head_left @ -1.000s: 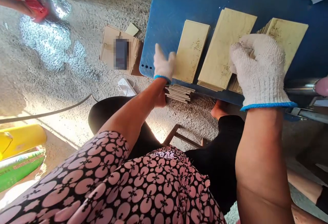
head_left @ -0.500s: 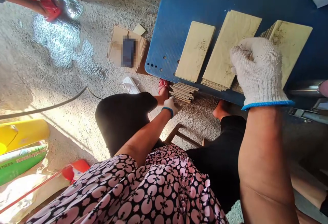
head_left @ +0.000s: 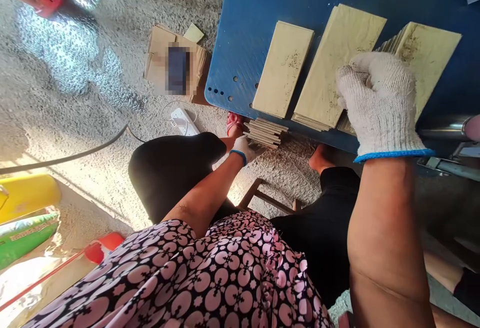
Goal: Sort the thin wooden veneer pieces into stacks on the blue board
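Left hand (head_left: 245, 149) in a white knit glove is down below the bench (head_left: 247, 28) edge, fingers touching the near end of a small floor stack of boards (head_left: 265, 132) on the gravel floor (head_left: 93, 93) — can't tell if it's closed on a board or only resting against it. Right hand (head_left: 378, 103) is up on the bench, fingers curled down over the near end of the fanned board pile (head_left: 423, 53), pressing on it more than gripping. Middle stack (head_left: 337, 68) and a single board (head_left: 283, 70) lie just beside it, near ends at or past the bench lip. Risks, as a judgement: the fanned pile hangs over the edge, so if the right hand eases off it could slide and spill onto the person's legs. The middle stack could get nudged off the same way. Down low the left hand is reaching partly blind — easy to knock the floor stack over or drag only the top board. The power strip (head_left: 182, 120) and black cable (head_left: 67, 160) lie nearby on the floor; boards dropping there could hit them.
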A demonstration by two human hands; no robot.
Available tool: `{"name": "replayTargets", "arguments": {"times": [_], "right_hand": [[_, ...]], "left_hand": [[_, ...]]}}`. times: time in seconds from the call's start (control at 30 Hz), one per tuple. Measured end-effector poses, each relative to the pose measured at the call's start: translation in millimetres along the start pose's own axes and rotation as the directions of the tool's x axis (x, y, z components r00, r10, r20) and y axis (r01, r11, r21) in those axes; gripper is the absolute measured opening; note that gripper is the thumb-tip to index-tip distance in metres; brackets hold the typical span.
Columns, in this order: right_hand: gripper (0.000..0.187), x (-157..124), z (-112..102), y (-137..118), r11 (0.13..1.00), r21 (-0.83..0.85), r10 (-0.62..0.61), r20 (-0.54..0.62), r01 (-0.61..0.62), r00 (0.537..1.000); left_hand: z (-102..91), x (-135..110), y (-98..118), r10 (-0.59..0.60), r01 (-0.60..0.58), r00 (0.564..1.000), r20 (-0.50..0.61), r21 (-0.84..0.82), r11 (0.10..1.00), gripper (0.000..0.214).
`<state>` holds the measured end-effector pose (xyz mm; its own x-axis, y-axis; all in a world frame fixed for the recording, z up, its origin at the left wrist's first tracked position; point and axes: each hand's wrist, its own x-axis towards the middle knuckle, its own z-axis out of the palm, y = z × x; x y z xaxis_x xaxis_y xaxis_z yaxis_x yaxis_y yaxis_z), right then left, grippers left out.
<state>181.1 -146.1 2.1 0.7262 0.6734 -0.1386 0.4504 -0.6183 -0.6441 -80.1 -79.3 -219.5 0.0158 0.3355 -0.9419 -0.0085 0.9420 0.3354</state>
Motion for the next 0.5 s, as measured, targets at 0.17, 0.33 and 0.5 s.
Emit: {"name": "replayTargets", "arguments": {"times": [0.17,0.33,0.5], "right_hand": [[0.014,1.2,2.6,4.7,1.000,0.024,-0.010,0.003,0.010,1.000],[0.017,0.2,3.3,6.4,1.000,0.031,-0.001,0.002,0.001,1.000],[0.021,-1.6,2.1,7.2,1.000,0.011,-0.019,0.000,0.019,1.000]], "left_hand": [[3.1,10.9,26.6,0.034,-0.032,0.999,-0.026,0.070,0.997,0.031],[6.8,27.8,54.2,0.086,-0.076,0.995,-0.053,0.171,0.982,0.023],[-0.1,18.5,32.1,0.038,-0.030,0.999,-0.019,0.319,0.947,0.028]]}}
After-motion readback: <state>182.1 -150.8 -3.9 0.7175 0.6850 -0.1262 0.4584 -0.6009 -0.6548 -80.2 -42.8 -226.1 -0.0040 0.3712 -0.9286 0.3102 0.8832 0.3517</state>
